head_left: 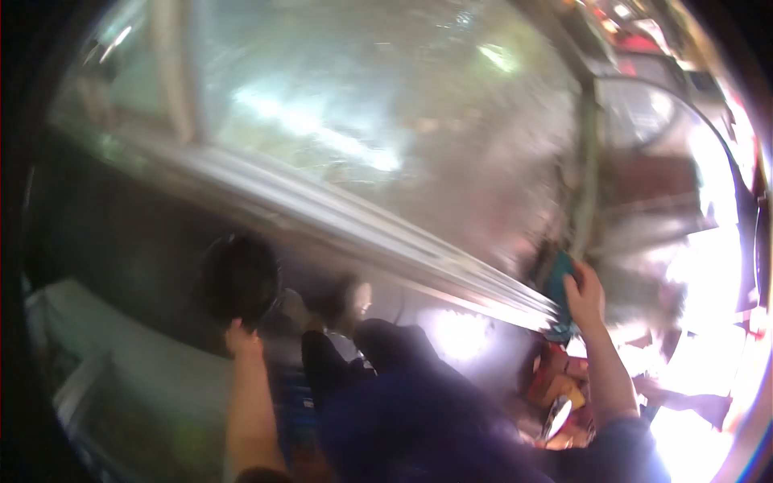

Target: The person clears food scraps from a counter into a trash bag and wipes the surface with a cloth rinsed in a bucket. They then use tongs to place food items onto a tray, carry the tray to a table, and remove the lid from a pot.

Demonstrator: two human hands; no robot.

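- At the lower right end of the pale ridged rail (386, 233), your right hand (586, 299) was closed on a teal piece (557, 291), its thumb and fingers over the right side.
- Well to the left and below the rail, your left hand (244, 340) met the lower edge of a dark round object (240, 278); blur hid whether the fingers gripped it, so that cannot be told.
- Your hands were well apart, your dark blue-purple clothing (419, 419) between them at the bottom of the view.
- A bare dark stretch lay between the round object and the rail, giving your left hand side some room; your right hand had the rail's end and a frame post (589, 169) close by.
- The rail looked smooth and metallic, with long parallel ridges; the teal piece looked soft, though blur left its material unclear.
- Above the rail spread a large glossy panel (362, 105) with streaked, cloudy reflections.
- Below it ran a dark smooth surface (129, 193), with a pale greenish surface (153, 354) at lower left.
- Red and orange items (564, 386) crowded beneath your right forearm, and glare washed out the far right.
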